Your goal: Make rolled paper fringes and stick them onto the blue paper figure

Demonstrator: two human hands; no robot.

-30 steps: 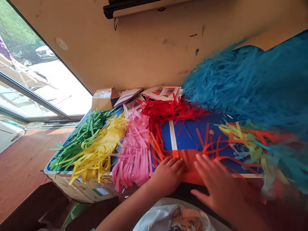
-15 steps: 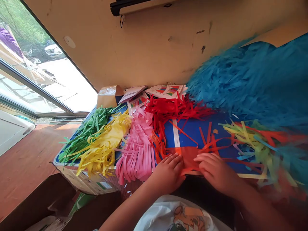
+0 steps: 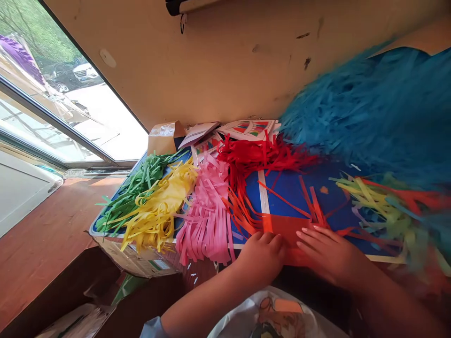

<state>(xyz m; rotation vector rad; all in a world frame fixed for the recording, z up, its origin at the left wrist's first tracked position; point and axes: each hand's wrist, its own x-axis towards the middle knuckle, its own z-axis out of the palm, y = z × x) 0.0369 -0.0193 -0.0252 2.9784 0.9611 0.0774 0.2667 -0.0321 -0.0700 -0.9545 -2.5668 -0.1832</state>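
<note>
Under my hands lies a sheet of orange-red paper [image 3: 286, 234], flat on the near edge of a blue board [image 3: 294, 192] with a white border. Thin orange strips [image 3: 239, 211] fan out from its left side, and loose red strips [image 3: 313, 206] cross the blue beside it. My left hand [image 3: 262, 256] rests on the paper, open, its fingers slightly curled and pressing down. My right hand [image 3: 331, 251] lies just beside it, open too, with its fingers stretched flat across the sheet. Neither hand closes on anything.

Cut-paper fringes crowd the board. Along the far side sits a bunch of red fringe [image 3: 257, 157], and to my left lie pink fringe [image 3: 206, 218], yellow fringe [image 3: 157, 206] and green fringe [image 3: 136, 192], side by side and overlapping at their edges. To my right, a blurred mix of yellow, green and red strips [image 3: 384, 211] lies on the board, and a great mass of blue fringe [image 3: 366, 112] bulges in above it, hiding the right part of the view. Beyond the red fringe are printed sheets [image 3: 250, 129] and a brown paper bag [image 3: 164, 137], against a scuffed wall [image 3: 211, 70]. A cardboard box [image 3: 139, 260] sits under the board's left corner, above a wooden floor [image 3: 45, 225].
</note>
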